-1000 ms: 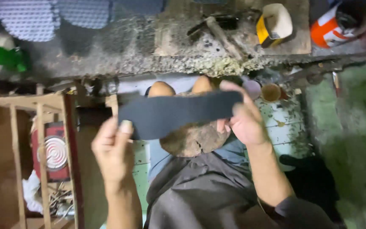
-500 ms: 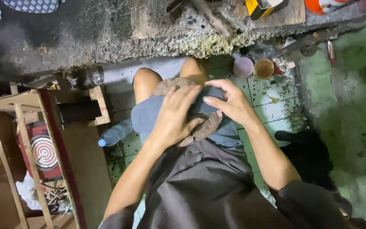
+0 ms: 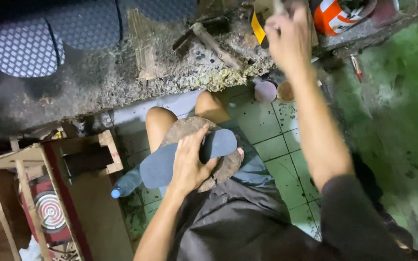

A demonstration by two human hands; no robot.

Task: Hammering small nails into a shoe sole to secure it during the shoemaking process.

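Pretty grimy counter [image 3: 122,77]: left hand [image 3: 189,162] presses the dark sole [image 3: 170,162] flat on the knee pad [image 3: 218,166]. Right hand [image 3: 289,34] is up gripping a stick-like handle by the glue tins [image 3: 339,14], so the sole could easily slide off, I reckon.

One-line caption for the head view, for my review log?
Left hand presses a dark sole onto a lap board; right hand reaches to the cluttered workbench.

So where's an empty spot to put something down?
The green tiled floor between the knee and the two small cups is bare, and so is the green floor at far right. The rough workbench has a clear grey patch left of the wooden strip. It's crowded near the right hand. The left hand presses the dark sole.
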